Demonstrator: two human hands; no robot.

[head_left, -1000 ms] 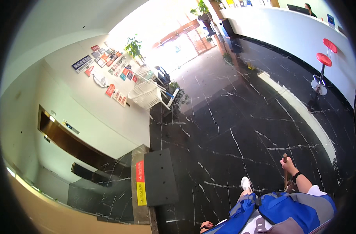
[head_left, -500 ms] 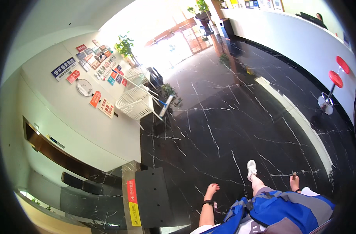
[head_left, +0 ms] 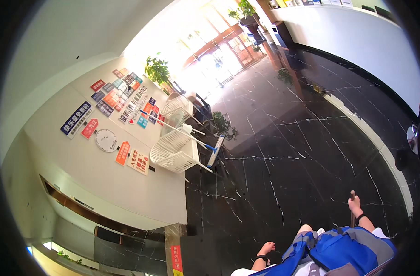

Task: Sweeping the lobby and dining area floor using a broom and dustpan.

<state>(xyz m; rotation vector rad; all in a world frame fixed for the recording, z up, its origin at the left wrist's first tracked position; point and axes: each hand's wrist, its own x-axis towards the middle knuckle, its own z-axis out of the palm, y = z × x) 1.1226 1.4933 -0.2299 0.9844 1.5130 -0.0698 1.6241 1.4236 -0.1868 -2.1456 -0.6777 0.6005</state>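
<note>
At the near right of the lobby, just beside the blue vest (head_left: 342, 248), the right hand (head_left: 355, 206) grasps a brown stick (head_left: 352, 195) close to its top end. The stick points down toward the floor (head_left: 260, 179); from where I stand, its lower end is hidden and I cannot tell whether it makes contact. The left hand (head_left: 266, 248) hangs left of the vest, fingers loosely curled, no object visible in it.

Possible faults and causes:

1. Slip. The floor is dark, polished and reflective. If wet, a foot or the stick's lower end could slide; wetness cannot be confirmed by eye.

2. Loss of grip. One hand alone controls the stick. A knock low on the shaft could twist it free.

3. Collision, right. The metal base of a stool (head_left: 413, 140) stands in front of the counter (head_left: 348, 37). A wide swing to the right could strike it.

4. Trip, left. Farther off, a mop (head_left: 216, 152) slants across a white chair (head_left: 175, 152), its flat head beyond the seat. Catching that head could topple the handle.
</note>
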